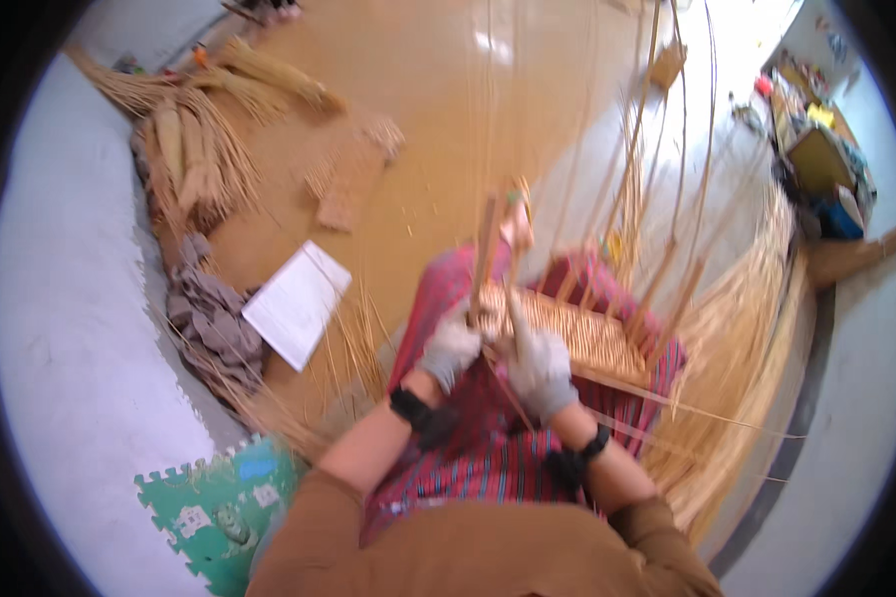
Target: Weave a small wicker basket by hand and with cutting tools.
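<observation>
A partly woven wicker basket (582, 333) rests across my lap on a red striped cloth (488, 468). Tall thin stakes rise from its edges, and a thicker flat stake (487, 244) stands at its left corner. My left hand (453, 348), in a pale glove, is closed around that corner at the foot of the thick stake. Close beside it, my right hand (536, 370), also gloved, is closed at the basket's left end by a thin upright stake. Its fingertips are blurred, and any strand in them is too small to make out. Dark bands circle both wrists.
Long loose strands (732, 398) lie to my right. Bundled strands (194, 159) and a woven piece (348, 179) are on the floor at far left. Nearer are a white board (297, 303), a grey cloth (214, 323) and a green foam mat (219, 512) by the wall.
</observation>
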A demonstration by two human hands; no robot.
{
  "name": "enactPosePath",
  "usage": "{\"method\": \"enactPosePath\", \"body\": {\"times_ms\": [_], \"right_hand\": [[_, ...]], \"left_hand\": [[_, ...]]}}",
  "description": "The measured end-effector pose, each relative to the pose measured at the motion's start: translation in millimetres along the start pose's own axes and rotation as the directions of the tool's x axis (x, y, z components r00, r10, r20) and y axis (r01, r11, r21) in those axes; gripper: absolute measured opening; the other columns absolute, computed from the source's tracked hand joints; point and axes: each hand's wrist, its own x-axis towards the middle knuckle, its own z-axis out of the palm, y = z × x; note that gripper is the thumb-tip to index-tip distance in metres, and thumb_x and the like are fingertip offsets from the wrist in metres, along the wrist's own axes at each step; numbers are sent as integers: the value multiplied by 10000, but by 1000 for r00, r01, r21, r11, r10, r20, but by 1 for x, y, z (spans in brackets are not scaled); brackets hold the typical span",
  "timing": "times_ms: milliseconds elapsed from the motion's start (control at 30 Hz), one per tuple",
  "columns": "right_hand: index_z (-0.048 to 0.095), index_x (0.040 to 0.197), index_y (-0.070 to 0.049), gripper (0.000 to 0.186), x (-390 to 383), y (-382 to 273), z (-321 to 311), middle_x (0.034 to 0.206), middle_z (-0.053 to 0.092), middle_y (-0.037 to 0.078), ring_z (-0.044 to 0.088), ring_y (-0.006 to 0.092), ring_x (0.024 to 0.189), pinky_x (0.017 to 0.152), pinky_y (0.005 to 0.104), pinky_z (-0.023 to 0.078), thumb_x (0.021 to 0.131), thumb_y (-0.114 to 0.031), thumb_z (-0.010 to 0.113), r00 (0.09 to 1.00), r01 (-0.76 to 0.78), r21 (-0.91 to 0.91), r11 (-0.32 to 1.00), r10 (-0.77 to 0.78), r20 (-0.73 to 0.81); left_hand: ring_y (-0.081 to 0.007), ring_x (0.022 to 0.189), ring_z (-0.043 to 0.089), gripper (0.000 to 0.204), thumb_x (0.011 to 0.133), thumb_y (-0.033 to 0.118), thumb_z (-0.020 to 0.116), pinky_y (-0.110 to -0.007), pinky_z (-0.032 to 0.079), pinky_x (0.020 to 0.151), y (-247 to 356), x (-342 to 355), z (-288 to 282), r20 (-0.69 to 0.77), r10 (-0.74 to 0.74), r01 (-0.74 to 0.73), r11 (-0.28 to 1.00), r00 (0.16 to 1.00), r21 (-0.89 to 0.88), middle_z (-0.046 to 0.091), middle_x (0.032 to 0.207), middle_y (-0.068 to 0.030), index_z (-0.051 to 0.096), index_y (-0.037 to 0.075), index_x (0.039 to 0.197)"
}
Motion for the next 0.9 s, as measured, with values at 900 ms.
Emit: {"method": "enactPosePath", "body": {"times_ms": [900], "right_hand": [[485,1428,46,778,-2,13,-22,914,742,170,696,395,848,793,499,540,808,-327,769,971,100,6,995,-99,219]], "left_hand": [[-110,538,557,184,1058,296,619,-310,458,497,11,5,-8,257,-348,267,915,901,302,642,749,4,674,142,1142]]}}
